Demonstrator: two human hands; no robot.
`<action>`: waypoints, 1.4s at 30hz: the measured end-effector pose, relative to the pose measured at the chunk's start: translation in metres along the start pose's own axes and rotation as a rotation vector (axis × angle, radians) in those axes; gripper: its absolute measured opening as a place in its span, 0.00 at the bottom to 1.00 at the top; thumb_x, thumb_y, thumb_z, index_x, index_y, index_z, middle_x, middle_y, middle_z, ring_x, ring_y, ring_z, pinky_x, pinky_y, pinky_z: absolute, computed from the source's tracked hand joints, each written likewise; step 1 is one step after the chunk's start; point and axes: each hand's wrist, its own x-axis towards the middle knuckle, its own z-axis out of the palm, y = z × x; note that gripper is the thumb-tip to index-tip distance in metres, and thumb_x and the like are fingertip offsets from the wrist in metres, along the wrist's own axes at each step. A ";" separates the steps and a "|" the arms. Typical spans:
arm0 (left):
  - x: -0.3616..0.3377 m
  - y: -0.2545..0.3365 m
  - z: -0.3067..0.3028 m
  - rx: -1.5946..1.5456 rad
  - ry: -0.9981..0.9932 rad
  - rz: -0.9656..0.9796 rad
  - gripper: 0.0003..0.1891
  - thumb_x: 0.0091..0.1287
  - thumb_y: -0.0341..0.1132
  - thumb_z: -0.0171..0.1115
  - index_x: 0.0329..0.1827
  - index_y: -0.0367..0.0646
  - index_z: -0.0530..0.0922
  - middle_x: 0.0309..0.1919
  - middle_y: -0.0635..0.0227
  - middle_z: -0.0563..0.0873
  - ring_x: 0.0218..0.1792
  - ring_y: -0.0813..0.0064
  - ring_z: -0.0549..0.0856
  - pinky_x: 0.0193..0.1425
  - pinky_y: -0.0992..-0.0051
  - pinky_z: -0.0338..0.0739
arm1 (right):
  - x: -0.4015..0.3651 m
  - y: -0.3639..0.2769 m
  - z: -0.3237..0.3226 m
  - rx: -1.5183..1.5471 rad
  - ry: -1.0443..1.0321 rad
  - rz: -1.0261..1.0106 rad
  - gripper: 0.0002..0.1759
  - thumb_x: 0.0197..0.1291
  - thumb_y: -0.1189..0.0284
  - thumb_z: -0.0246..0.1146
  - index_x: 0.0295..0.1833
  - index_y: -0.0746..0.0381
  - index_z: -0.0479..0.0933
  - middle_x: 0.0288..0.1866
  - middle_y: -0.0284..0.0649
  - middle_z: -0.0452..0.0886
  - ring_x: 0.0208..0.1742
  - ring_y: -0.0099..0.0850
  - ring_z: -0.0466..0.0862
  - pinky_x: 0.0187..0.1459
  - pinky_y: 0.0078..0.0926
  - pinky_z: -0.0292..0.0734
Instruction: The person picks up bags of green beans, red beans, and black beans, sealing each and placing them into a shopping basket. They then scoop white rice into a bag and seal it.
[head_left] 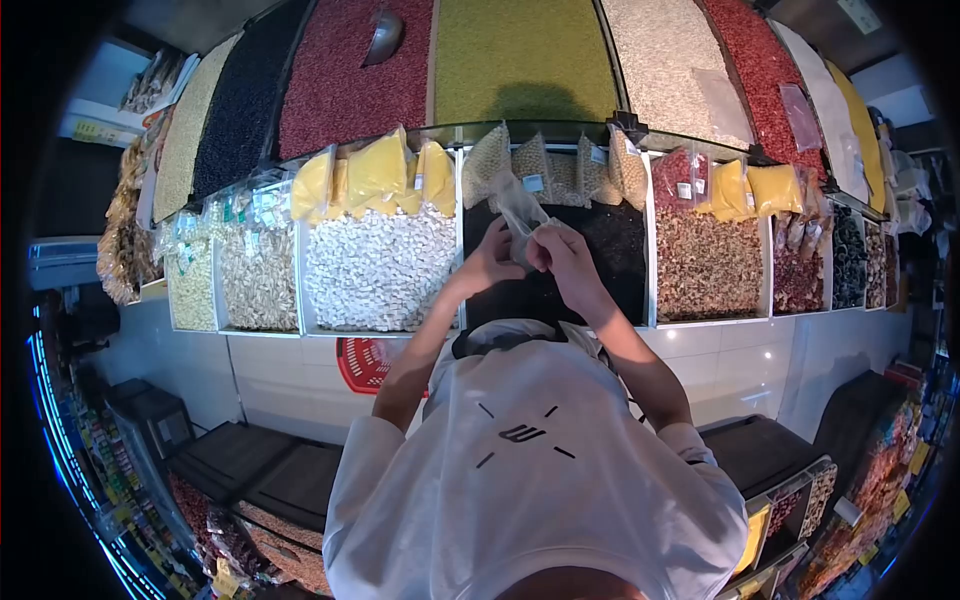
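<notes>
A clear plastic bag (pixel 522 212) is in front of me, above a bin of black seeds or grains (pixel 610 255). My right hand (pixel 563 257) pinches the bag near its lower edge. My left hand (pixel 490 262) is at the bag's left side, its fingers curved and the thumb apart from them; it looks open, though its fingertips lie close to the plastic. Just beyond the bag, several filled bags of pale beans (pixel 488 160) lean along the back of the black bin.
Left of the black bin is a bin of white pieces (pixel 380 265) with yellow bags (pixel 378 172) behind it. A brown mixed bin (pixel 705 250) lies to the right. Farther back are sections of red beans (pixel 335 85) with a metal scoop (pixel 384 38), and green beans (pixel 520 60). A red basket (pixel 362 366) is on the floor.
</notes>
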 end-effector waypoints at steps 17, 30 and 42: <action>0.122 0.049 -0.011 -0.224 0.140 -0.078 0.27 0.55 0.21 0.61 0.60 0.40 0.66 0.49 0.63 0.78 0.49 0.69 0.79 0.51 0.71 0.76 | 0.101 0.000 -0.105 -0.401 -0.062 0.108 0.30 0.57 0.61 0.62 0.57 0.70 0.64 0.37 0.40 0.78 0.37 0.25 0.80 0.37 0.18 0.75; 0.181 0.068 -0.054 -0.109 0.356 -0.240 0.18 0.68 0.41 0.51 0.43 0.29 0.68 0.27 0.58 0.80 0.28 0.64 0.84 0.32 0.71 0.81 | 0.186 0.014 -0.150 -0.205 0.199 0.122 0.19 0.63 0.63 0.55 0.53 0.65 0.69 0.39 0.39 0.81 0.34 0.22 0.80 0.33 0.18 0.74; 0.230 0.134 -0.057 -0.101 0.380 -0.074 0.02 0.60 0.31 0.54 0.33 0.43 0.74 0.22 0.71 0.78 0.22 0.79 0.79 0.27 0.80 0.76 | 0.245 -0.050 -0.145 -0.099 0.256 0.056 0.10 0.56 0.66 0.57 0.28 0.60 0.75 0.22 0.32 0.77 0.21 0.20 0.75 0.23 0.17 0.68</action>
